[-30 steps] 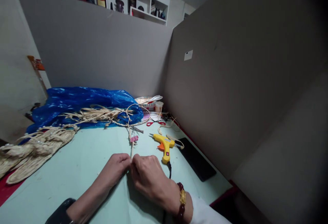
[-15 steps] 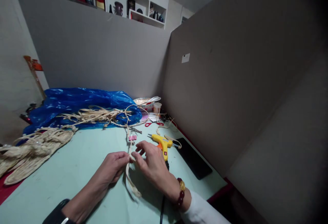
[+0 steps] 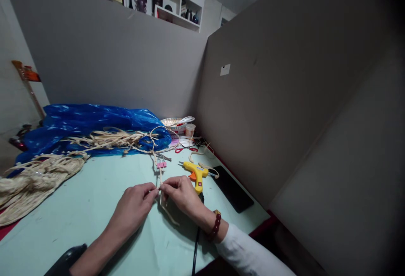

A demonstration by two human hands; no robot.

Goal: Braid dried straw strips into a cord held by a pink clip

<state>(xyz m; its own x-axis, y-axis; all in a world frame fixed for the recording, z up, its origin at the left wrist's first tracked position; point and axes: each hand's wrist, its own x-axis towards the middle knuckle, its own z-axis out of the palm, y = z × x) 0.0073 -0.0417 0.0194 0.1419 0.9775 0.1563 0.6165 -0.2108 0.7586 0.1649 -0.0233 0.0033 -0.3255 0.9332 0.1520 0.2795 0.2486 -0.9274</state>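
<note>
A pale straw cord (image 3: pixel 160 175) runs down from a pink binder clip (image 3: pixel 161 164) to my fingertips. My left hand (image 3: pixel 136 202) pinches it from the left, thumb against forefinger. From the other side my right hand (image 3: pixel 181 194) pinches the same spot, so the fingertips of both hands nearly meet. Below them a loose straw end (image 3: pixel 170 215) hangs toward the table. Just beyond my right hand lies a yellow hot glue gun (image 3: pixel 198 175) with an orange trigger.
A blue plastic bag (image 3: pixel 95 116) with a bundle of straw strands (image 3: pixel 110 139) lies at the back. Woven straw pieces (image 3: pixel 47 179) are at left. A black phone-like slab (image 3: pixel 232 189) rests at right. Red-handled scissors (image 3: pixel 186 149) and a basket (image 3: pixel 171 122) sit near the corner.
My right hand's fingers have closed in on the cord beside my left fingertips. The loose straw end has swung to the right. The whole view has shifted slightly.
</note>
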